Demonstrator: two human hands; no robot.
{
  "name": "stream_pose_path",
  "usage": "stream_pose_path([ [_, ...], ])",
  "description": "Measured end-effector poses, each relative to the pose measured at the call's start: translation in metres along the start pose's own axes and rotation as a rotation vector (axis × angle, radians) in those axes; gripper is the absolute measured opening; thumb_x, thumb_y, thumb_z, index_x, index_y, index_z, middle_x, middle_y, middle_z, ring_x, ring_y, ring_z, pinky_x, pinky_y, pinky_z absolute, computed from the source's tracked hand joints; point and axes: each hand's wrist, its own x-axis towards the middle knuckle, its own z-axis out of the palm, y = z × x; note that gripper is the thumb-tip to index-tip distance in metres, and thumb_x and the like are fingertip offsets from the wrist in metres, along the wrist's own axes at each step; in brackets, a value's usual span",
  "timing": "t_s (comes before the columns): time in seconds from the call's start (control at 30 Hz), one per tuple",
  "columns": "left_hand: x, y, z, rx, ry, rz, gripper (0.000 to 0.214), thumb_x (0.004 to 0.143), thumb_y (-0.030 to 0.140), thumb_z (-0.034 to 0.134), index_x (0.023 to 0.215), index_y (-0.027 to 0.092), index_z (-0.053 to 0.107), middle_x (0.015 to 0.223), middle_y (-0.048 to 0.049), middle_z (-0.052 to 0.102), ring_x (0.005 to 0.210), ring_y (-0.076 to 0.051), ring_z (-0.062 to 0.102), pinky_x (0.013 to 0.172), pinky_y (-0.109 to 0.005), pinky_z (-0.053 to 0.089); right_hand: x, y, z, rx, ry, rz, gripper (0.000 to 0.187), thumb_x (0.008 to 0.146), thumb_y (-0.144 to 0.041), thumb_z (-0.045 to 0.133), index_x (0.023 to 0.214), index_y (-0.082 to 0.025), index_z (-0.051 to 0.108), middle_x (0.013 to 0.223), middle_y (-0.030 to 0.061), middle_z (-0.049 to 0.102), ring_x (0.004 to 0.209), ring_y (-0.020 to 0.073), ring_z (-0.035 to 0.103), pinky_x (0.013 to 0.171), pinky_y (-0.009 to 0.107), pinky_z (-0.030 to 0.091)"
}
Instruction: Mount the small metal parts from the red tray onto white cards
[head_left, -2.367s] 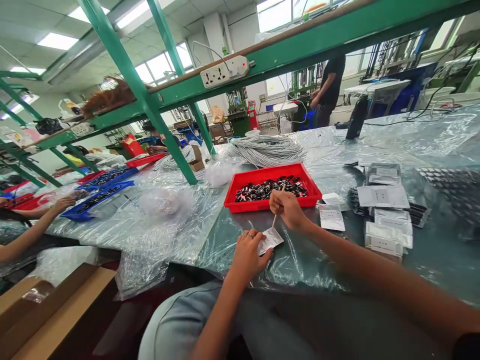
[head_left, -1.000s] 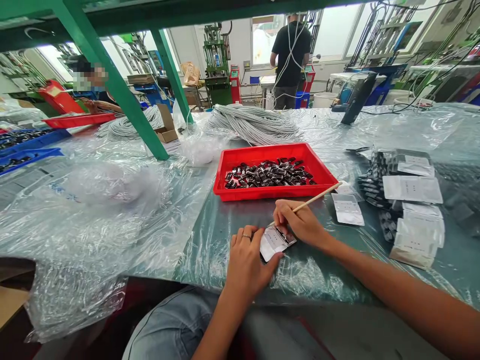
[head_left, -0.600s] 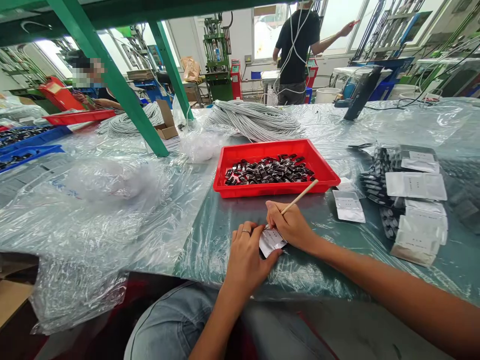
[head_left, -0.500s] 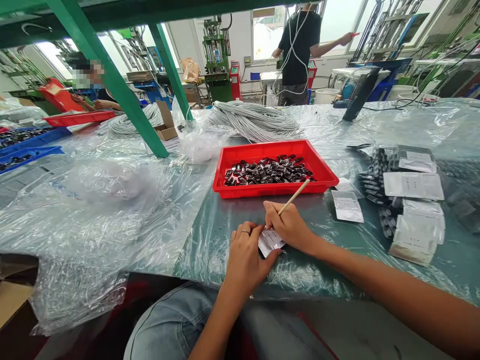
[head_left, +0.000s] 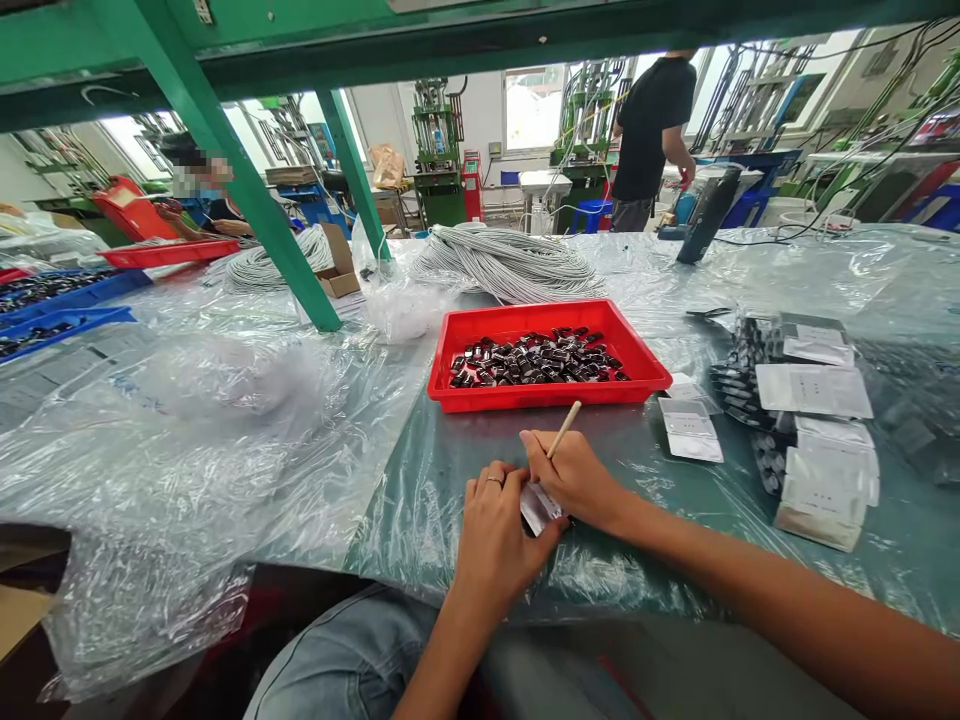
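Observation:
In front of me a small silvery packet with a printed white label lies on the table. My left hand, a ring on one finger, grips its near and left edges between fingers and thumb. Closed round a thin pale wooden stick, my right hand rests at the packet's upper right. The stick slants up and away; its lower tip is hidden by the fingers. Just beyond the hands stands a red tray with many small black shiny parts in it.
Labelled flat packets are piled at the right, a few more beside the tray. Grey cable coils lie behind it. Clear plastic sheeting covers the left. A green post slants down; two people are further back.
The stick has tipped more upright and its top has moved left and down. Both hands stay at the packet. My view has tilted up slightly; the standing person has moved right, arm lowered.

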Motion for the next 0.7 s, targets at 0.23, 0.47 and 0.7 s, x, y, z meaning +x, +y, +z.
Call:
stream_pose_path([
  [0.23, -0.002, -0.003, 0.005, 0.070, 0.037, 0.009, 0.035, 0.080, 0.038, 0.073, 0.106, 0.017, 0.062, 0.103, -0.0090, 0.063, 0.094, -0.029, 0.060, 0.083, -0.044, 0.045, -0.013, -0.010, -0.015, -0.014, -0.134, -0.055, 0.045, 0.102, -0.040, 0.031, 0.062, -0.022, 0.037, 0.055, -0.0014, 0.047, 0.052, 0.0126, 0.039, 0.056, 0.029, 0.031],
  [0.47, -0.003, -0.004, 0.005, 0.069, 0.039, 0.035, 0.044, 0.082, 0.048, 0.071, 0.112, 0.017, 0.063, 0.107, -0.0104, 0.062, 0.098, -0.029, 0.059, 0.086, -0.044, 0.045, -0.012, -0.007, -0.031, 0.180, -0.304, 0.048, 0.054, 0.101, -0.048, 0.036, 0.056, -0.021, 0.044, 0.050, -0.0015, 0.049, 0.048, 0.0111, 0.042, 0.052, 0.027, 0.034],
  [0.7, -0.004, -0.010, -0.011, 0.043, -0.023, 0.030, 0.054, 0.074, 0.042, 0.079, 0.119, 0.019, 0.060, 0.115, -0.0107, 0.062, 0.108, -0.030, 0.058, 0.092, -0.046, 0.044, -0.006, -0.006, -0.018, 0.536, -0.129, 0.196, 0.054, 0.096, -0.061, 0.043, 0.061, -0.021, 0.052, 0.046, -0.0043, 0.044, 0.037, 0.0102, 0.039, 0.041, 0.025, 0.034],
])
